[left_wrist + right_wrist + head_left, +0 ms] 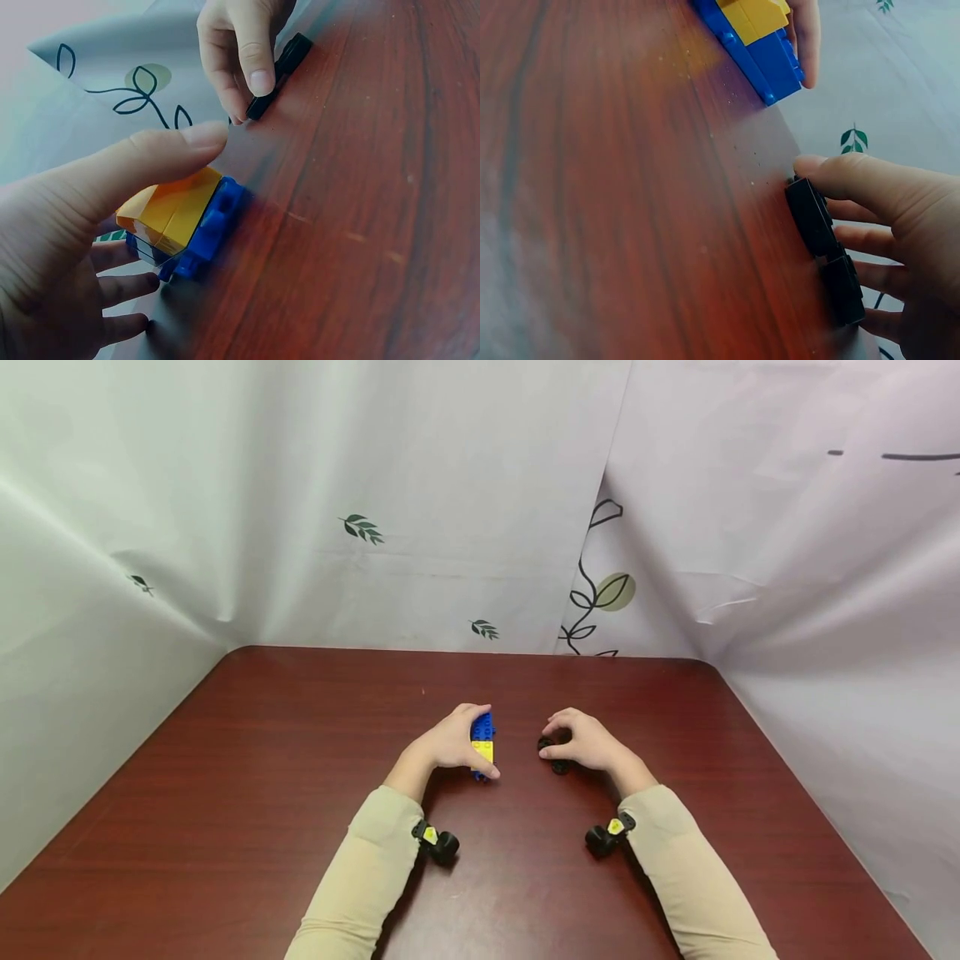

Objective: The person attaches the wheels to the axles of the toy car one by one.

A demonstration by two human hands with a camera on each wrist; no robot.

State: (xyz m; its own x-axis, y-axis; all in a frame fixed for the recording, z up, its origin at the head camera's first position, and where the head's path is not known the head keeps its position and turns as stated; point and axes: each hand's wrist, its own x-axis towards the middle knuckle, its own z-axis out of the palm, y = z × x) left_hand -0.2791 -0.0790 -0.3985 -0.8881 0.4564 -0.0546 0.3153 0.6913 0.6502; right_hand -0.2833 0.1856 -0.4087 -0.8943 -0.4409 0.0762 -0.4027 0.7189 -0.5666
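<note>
In the head view, a blue and yellow toy-brick assembly lies near the middle of the table. My left hand spans it from the left, thumb at its near end and a finger at its far end. The left wrist view shows the thumb over the yellow bricks, with the other fingers spread behind the blue base. To the right, my right hand curls its thumb and fingers round a black toy wheel. A second black wheel lies beside it, partly under the hand.
The reddish-brown wooden table extends round both hands. White fabric with leaf prints hangs behind and at both sides. A small black camera sits on the left wrist, another camera on the right.
</note>
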